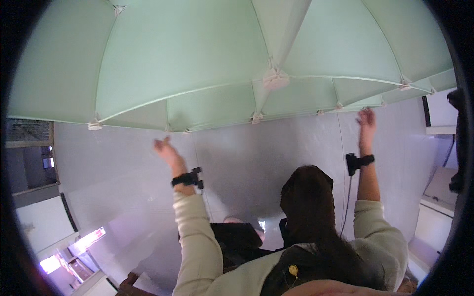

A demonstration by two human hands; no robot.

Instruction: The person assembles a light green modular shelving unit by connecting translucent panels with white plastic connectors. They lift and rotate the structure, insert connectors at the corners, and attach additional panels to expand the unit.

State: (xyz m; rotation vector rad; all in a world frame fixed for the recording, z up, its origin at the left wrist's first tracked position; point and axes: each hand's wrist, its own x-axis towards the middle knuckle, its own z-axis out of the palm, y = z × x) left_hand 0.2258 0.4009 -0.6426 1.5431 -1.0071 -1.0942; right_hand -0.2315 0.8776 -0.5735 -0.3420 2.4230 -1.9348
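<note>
A large light-green panel structure point(182, 54) fills the upper view, its square compartments joined by white plastic connectors point(275, 79). My left hand point(169, 151) is just below its lower edge, slightly blurred, with fingers apart and nothing visible in them. At the right, my right hand point(366, 121) reaches up to the lower edge, fingers stretched and blurred. Whether its fingertips touch the panel, I cannot tell. A black wrist strap with a small device point(187, 179) is on my left wrist, and another strapped device point(359, 163) is on my right wrist, with a cable hanging from it.
Smooth grey floor point(237, 153) lies beneath the structure. White cabinets point(434, 217) stand along the right side. At the left are a dark metal-framed unit point(32, 163) and a white panel point(44, 224). My dark-clad leg point(307, 207) is below the structure.
</note>
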